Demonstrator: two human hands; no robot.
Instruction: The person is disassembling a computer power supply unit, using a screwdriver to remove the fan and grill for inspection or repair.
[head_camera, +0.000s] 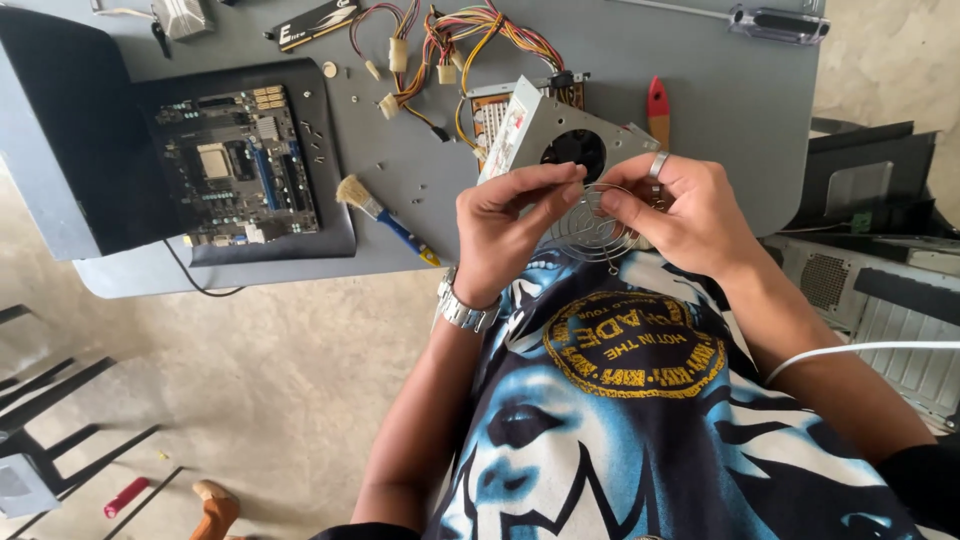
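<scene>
Nearest to us, our left hand (505, 235) and right hand (680, 210) both pinch a round wire fan grille (590, 225) by its rim, just in front of the metal power supply (560, 135) (its fan opening faces us). We judge the grille is being handled apart from the box. On the grey desk (720, 90) lie a motherboard (238, 165), a brush (385, 215) and loose screws; the floor is bare concrete.
</scene>
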